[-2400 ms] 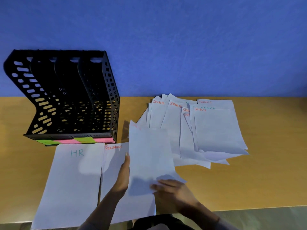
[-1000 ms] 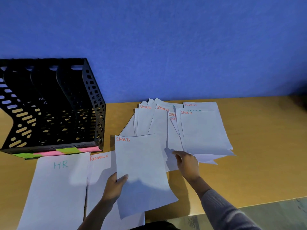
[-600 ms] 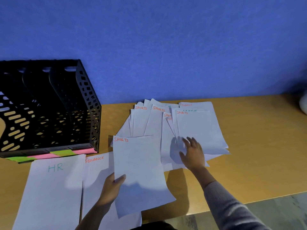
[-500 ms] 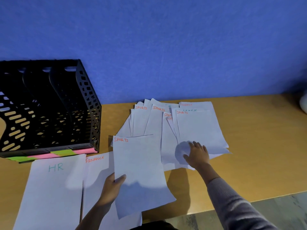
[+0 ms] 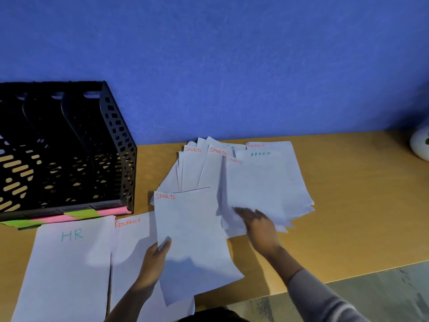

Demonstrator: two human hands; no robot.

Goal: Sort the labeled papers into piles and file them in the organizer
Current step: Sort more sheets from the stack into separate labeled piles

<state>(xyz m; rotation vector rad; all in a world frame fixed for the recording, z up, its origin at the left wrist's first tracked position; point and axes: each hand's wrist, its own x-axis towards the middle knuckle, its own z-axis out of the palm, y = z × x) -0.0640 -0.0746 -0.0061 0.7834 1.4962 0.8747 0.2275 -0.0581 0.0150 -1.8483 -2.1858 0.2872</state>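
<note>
The black mesh organizer point(image 5: 116, 145) stands at the left against the wall, with green and pink labels point(image 5: 81, 213) on its front lip. In front of it lie an HR sheet point(image 5: 69, 263) and a FINANCE sheet point(image 5: 130, 238). My left hand point(image 5: 153, 263) pinches the left edge of a SPORTS sheet point(image 5: 192, 228) over the FINANCE sheet. My right hand point(image 5: 260, 226) grips the lower edge of a blurred SPORTS sheet point(image 5: 234, 182) on the fanned stack point(image 5: 197, 168). An ADMIN sheet point(image 5: 274, 177) shows beneath it.
The wooden table point(image 5: 359, 205) runs to the right of the stack. A white rounded object point(image 5: 420, 145) sits at the far right edge of view. The blue wall is just behind the papers. The table's front edge lies near my right forearm.
My right hand left the held sheet, reached to the fanned stack and took its top SPORTS sheet, which has shifted left and uncovered the ADMIN label. My left hand has kept its sheet still.
</note>
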